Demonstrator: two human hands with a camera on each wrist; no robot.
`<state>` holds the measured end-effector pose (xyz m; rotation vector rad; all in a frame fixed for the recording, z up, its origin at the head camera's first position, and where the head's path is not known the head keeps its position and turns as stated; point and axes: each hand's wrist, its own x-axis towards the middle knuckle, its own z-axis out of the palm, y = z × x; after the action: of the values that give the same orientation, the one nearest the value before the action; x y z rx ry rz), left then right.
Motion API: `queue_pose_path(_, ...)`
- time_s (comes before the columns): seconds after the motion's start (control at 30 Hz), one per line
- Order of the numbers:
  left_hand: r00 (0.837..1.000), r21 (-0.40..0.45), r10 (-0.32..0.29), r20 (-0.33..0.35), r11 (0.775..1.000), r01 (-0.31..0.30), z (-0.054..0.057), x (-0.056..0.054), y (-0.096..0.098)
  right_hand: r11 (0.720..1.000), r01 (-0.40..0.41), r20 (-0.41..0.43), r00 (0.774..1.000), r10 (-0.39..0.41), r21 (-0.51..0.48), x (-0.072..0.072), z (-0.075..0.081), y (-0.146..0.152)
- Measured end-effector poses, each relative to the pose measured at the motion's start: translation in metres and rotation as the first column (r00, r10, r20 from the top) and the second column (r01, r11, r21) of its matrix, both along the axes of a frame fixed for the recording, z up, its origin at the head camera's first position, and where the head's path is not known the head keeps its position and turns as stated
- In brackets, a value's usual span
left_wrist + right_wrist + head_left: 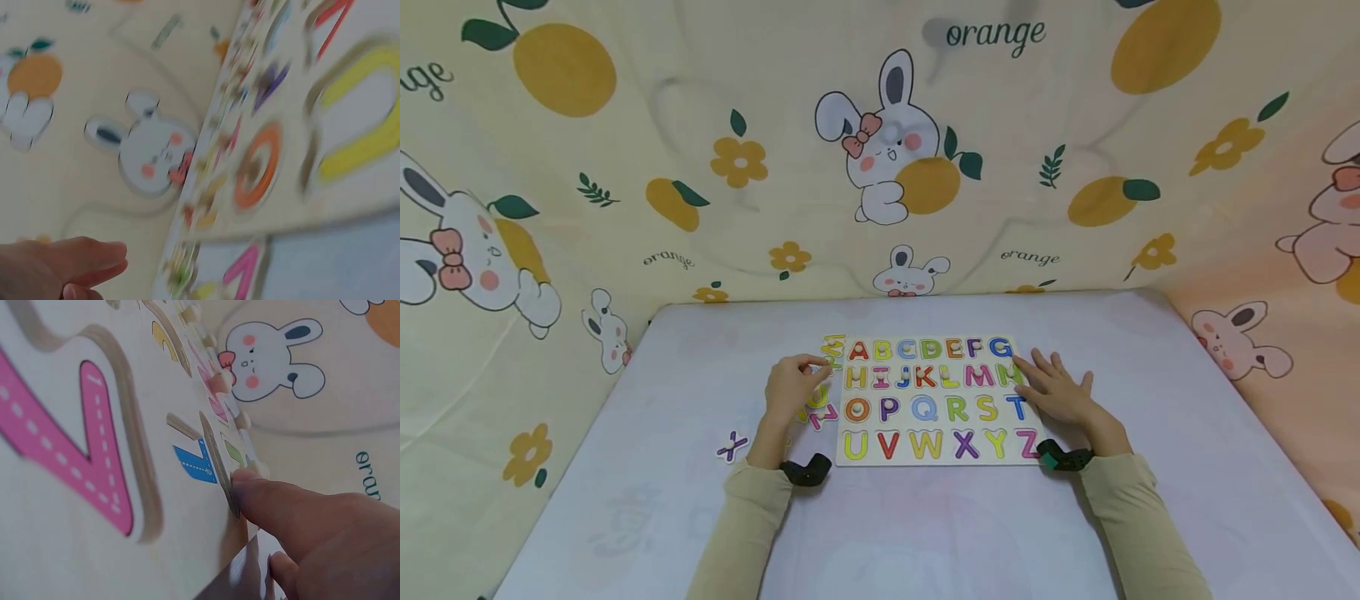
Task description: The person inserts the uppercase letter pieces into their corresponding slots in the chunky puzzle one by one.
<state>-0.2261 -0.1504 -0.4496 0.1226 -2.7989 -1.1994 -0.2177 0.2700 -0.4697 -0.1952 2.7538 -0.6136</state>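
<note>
A wooden alphabet puzzle board (pixel 940 464) lies on the table, its letters running from A to Z in four rows. Letters in the upper rows, and the orange O (pixel 273 169) and the P, carry small knobs; the yellow U slot (pixel 356 164) has none. My left hand (pixel 792 387) hovers by the board's left edge, over several loose letter pieces, among them a pink Z (pixel 822 417). No piece shows between its finger and thumb. My right hand (pixel 1060 393) is spread at the right edge, a fingertip touching the board near the blue T slot (pixel 195 464).
A purple X piece (pixel 732 447) lies apart at the left on the white tabletop (pixel 925 533). Loose yellow pieces (pixel 833 342) sit close to the board's upper left corner. A patterned cloth (pixel 1000 125) with rabbits and oranges rises behind the table and along both sides.
</note>
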Motion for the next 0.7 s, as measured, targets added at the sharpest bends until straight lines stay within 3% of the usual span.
queue_pose_path(0.17, 0.996, 0.025, 0.071, 0.053, 0.997, -0.073, -0.006, -0.009, -0.017, 1.0, 0.003, 0.003, 1.0, -0.003, -0.003, 0.0, -0.002, 0.0)
queue_pose_path(0.33, 0.992, 0.012, 0.106, 0.074, 0.994, -0.107, -0.009, -0.011, -0.024, 1.0, 0.006, 0.0, 1.0, -0.006, 0.001, 0.001, -0.002, -0.001)
queue_pose_path(0.7, 0.992, -0.022, 0.03, 0.124, 0.999, -0.027, -0.015, -0.014, -0.029, 1.0, 0.006, -0.003, 1.0, -0.006, 0.005, -0.001, -0.003, 0.001)
